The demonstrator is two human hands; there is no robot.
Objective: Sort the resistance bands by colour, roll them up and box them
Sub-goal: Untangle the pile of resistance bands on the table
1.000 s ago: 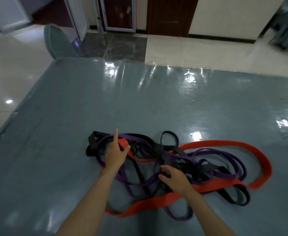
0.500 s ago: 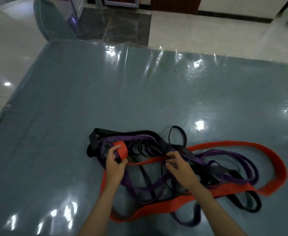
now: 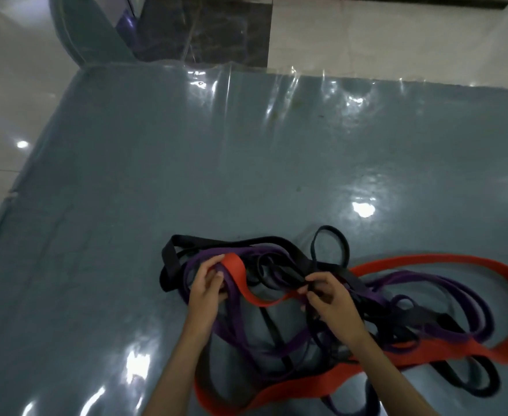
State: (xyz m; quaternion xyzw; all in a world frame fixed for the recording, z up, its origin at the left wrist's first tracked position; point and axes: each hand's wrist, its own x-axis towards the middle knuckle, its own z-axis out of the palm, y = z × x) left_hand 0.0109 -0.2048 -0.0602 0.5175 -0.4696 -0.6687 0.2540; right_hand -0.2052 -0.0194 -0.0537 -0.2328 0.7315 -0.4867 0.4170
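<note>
A tangle of resistance bands lies on the grey-blue table (image 3: 186, 175): a wide red band (image 3: 427, 262), purple bands (image 3: 445, 283) and black bands (image 3: 171, 253). My left hand (image 3: 206, 286) grips a raised loop of the red band at the heap's left side, thumb and fingers curled round it. My right hand (image 3: 327, 298) pinches the same red band a little further along, where it runs under black and purple strands. The red strip sags between the two hands. No box is in view.
The table is covered with shiny clear plastic and ends at the left edge (image 3: 15, 190) and the far edge. A grey-green chair back (image 3: 90, 28) stands beyond the far left corner on a pale tiled floor.
My left hand closed on the red band's end and lifted it clear of the heap. My right hand moved up to the red band and pinched it. The camera tilted down.
</note>
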